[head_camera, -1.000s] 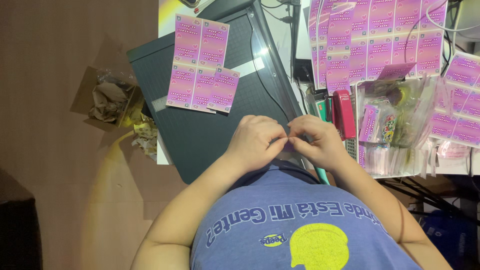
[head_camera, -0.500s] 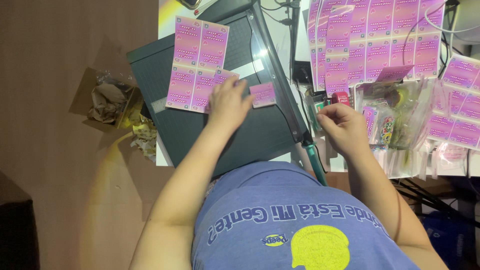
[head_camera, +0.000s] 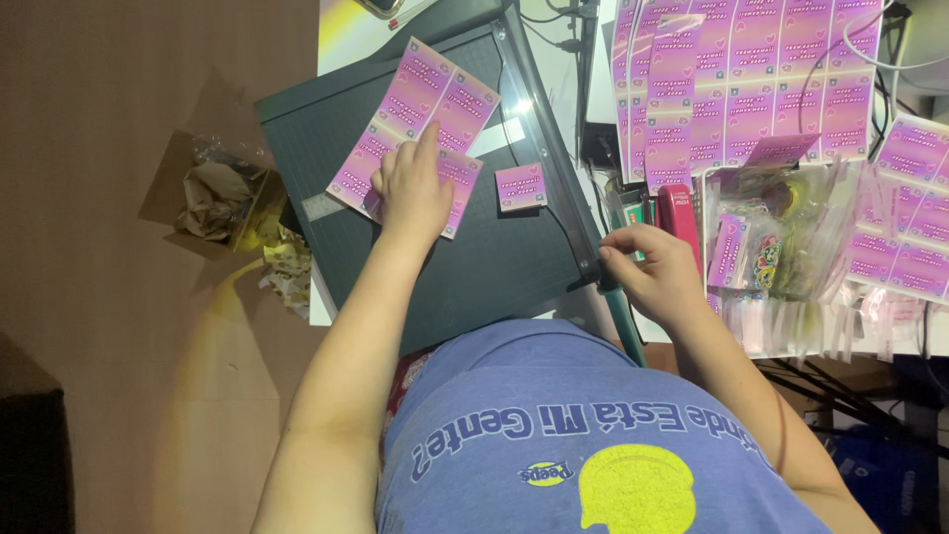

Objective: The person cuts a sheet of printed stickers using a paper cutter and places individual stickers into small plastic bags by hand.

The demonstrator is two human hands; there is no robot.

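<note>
Here, the left hand is pressing flat-fingered on the pink card sheet to steady it on the paper cutter; at four o'clock, the right hand is curling its fingers around the cutter's blade handle.

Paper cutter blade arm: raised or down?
Down. The blade arm lies flat along the cutter board's edge; the right hand grips its handle end.

A pink-purple label sheet and one cut label lie on the dark cutter board, with more sheets and clear packets to the right.
</note>
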